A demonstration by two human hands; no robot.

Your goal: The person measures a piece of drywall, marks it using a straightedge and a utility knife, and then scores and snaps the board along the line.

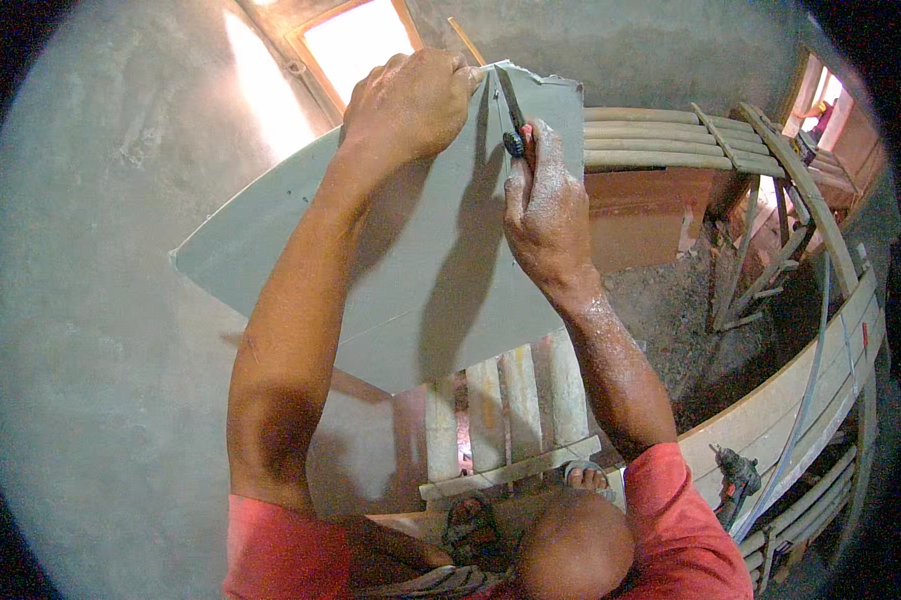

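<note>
A pale grey flat board, seemingly plasterboard, stands tilted in front of me. Its upper right edge is ragged. Over its top edge my left hand is closed, with the fingertips hidden behind it. My right hand, dusted white on the fingers and forearm, grips a utility knife with a dark round knob. The long blade points up at the board's top edge, close to a thin line running down the face. Shadows of my arms and the knife fall across the board.
Below the board is a bamboo slat platform, with my sandalled foot at its edge. A power drill rests on the wooden plank at right, beside a pale cable. Bamboo poles span the far side above a rubble-strewn floor.
</note>
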